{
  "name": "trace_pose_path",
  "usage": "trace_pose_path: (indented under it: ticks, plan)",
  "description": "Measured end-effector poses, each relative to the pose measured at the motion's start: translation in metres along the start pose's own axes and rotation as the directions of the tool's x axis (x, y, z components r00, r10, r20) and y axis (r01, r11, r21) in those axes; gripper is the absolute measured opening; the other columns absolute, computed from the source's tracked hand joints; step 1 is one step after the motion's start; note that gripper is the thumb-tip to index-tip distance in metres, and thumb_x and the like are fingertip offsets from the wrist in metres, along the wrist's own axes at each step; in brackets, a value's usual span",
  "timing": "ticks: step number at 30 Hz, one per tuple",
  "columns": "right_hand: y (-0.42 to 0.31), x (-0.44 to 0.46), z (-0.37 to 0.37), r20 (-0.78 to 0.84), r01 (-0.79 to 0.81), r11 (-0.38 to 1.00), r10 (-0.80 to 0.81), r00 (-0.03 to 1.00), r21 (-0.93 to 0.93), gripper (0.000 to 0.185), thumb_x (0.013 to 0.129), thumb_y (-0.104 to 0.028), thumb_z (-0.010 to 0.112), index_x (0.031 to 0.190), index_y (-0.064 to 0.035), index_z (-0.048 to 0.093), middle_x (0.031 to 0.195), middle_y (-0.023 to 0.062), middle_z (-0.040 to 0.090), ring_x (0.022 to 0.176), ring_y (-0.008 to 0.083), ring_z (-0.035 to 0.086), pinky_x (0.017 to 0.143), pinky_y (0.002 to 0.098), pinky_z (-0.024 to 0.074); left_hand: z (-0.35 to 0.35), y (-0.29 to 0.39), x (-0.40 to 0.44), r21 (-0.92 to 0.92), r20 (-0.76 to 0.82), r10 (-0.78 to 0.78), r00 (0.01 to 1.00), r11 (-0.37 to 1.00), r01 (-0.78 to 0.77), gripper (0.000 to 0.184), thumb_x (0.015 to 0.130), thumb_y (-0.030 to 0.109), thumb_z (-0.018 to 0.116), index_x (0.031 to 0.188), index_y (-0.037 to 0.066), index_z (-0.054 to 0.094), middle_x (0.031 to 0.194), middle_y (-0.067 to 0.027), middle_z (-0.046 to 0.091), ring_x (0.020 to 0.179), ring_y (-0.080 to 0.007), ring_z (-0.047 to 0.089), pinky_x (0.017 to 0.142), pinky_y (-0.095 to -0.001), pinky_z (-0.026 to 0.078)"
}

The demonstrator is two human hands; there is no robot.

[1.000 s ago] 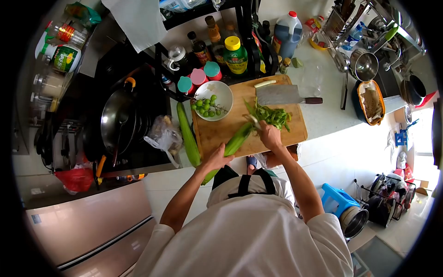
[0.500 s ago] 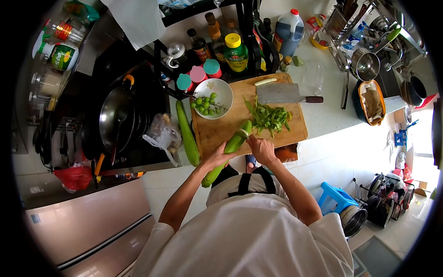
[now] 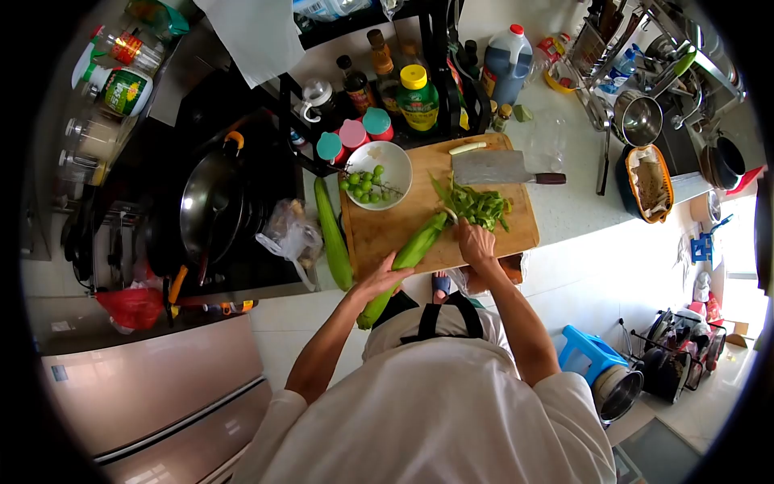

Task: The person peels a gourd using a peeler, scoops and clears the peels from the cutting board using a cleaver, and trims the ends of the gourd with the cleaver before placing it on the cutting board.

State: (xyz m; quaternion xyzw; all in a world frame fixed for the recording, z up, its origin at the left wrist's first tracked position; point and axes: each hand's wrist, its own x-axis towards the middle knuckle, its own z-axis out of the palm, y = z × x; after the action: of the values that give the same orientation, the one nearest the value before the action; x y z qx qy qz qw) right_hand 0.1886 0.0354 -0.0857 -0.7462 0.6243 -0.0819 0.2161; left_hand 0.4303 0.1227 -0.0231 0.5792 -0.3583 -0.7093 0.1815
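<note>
My left hand (image 3: 382,279) is wrapped round the middle of a long green loofah gourd (image 3: 419,244), which slants over the front edge of the wooden cutting board (image 3: 372,240). In my right hand (image 3: 477,242) is a peeler (image 3: 450,216), mostly hidden by the fingers; its pale head lies at the gourd's far tip. A heap of green peelings (image 3: 476,203) lies just beyond that hand. Behind it, a cleaver (image 3: 493,168) rests flat on the board beside a pale vegetable piece (image 3: 468,148). A second loofah gourd (image 3: 332,234) lies along the board's left side.
A white bowl (image 3: 395,161) of green grapes (image 3: 364,187) sits on the board's far left corner. To the left are a plastic bag (image 3: 292,234) and a wok (image 3: 211,198) on the stove. Several bottles and lidded jars (image 3: 353,135) stand behind; a lined basket (image 3: 647,184) is at right.
My right hand has moved right and away from me with the peeler, from partway along the gourd to its far tip. The gourd has shifted slightly right; the view has shifted a little.
</note>
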Motion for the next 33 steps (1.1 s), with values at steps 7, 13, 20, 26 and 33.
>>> trace_pose_path:
  ticks: [7,13,20,26,33]
  plan:
    - [-0.011,-0.013,-0.01,-0.167,-0.125,0.986,0.143,0.976,0.114,0.041,0.099,-0.035,0.033,0.086,-0.0058,0.058,0.069,0.02,0.063,0.067,0.0425,0.061,0.06,0.0532,0.045,-0.004,0.001,-0.006,-0.1,0.024,-0.06,0.998,0.993,0.063,0.053,0.088,0.024,0.067,0.13,0.009,0.04,0.08,-0.0025,0.056,0.052,-0.0104,0.051,0.045,-0.026,0.042]
    - [-0.029,-0.031,-0.036,-0.187,0.042,0.972,0.001,0.982,0.23,0.022,0.095,-0.029,0.046,0.092,-0.0074,0.05,0.072,0.0216,0.063,0.066,0.0432,0.06,0.055,0.0531,0.0434,0.006,0.0,-0.004,0.211,-0.061,0.096,0.994,0.974,-0.081,0.056,0.085,0.022,0.068,0.131,0.006,0.04,0.083,-0.0079,0.061,0.054,-0.0136,0.058,0.048,-0.0303,0.047]
    - [-0.051,-0.063,-0.011,0.02,0.143,0.953,-0.154,0.988,0.268,0.025,0.096,-0.032,0.046,0.093,-0.0081,0.053,0.067,0.0237,0.061,0.065,0.0466,0.06,0.055,0.0567,0.0445,0.015,-0.005,-0.003,0.691,-0.091,0.454,0.886,0.669,-0.272,0.058,0.082,0.019,0.066,0.13,-0.001,0.038,0.091,-0.0229,0.063,0.078,-0.0337,0.065,0.071,-0.042,0.05]
    - [0.012,-0.025,0.006,-0.013,-0.03,0.99,0.032,0.999,0.135,0.026,0.097,-0.033,0.04,0.097,-0.0091,0.051,0.069,0.0225,0.062,0.064,0.0441,0.061,0.056,0.0555,0.0439,0.018,0.007,-0.011,0.511,-0.116,0.262,0.958,0.843,-0.169,0.06,0.084,0.019,0.065,0.132,-0.001,0.036,0.092,-0.0202,0.063,0.075,-0.031,0.063,0.069,-0.0401,0.05]
    - [-0.016,-0.047,-0.018,-0.085,0.081,0.952,-0.059,0.995,0.294,0.019,0.096,-0.027,0.048,0.099,-0.0091,0.052,0.067,0.0213,0.061,0.062,0.0458,0.057,0.054,0.0536,0.0437,0.011,0.015,-0.014,-0.246,0.022,-0.085,0.996,0.965,0.087,0.044,0.085,0.014,0.066,0.122,0.004,0.043,0.081,-0.0059,0.055,0.057,-0.0128,0.053,0.048,-0.0266,0.044]
